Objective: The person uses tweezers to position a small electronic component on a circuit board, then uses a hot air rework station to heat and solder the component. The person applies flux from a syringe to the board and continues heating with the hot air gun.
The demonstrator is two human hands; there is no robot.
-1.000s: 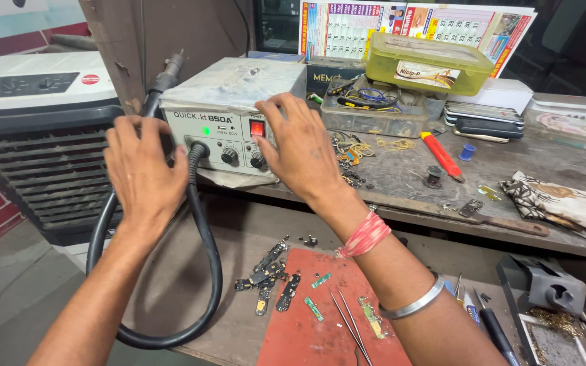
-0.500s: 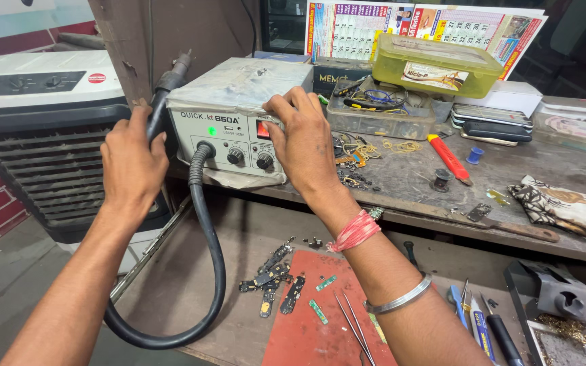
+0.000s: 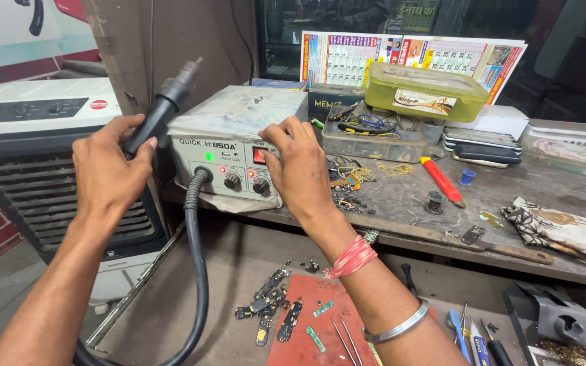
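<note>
Now | left hand grip closed round hot-air wand | right hand open, fingertips on station front.

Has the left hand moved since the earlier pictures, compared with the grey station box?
Yes. The left hand has moved left, off the front of the grey station box, and now grips the black handpiece beside it.
</note>
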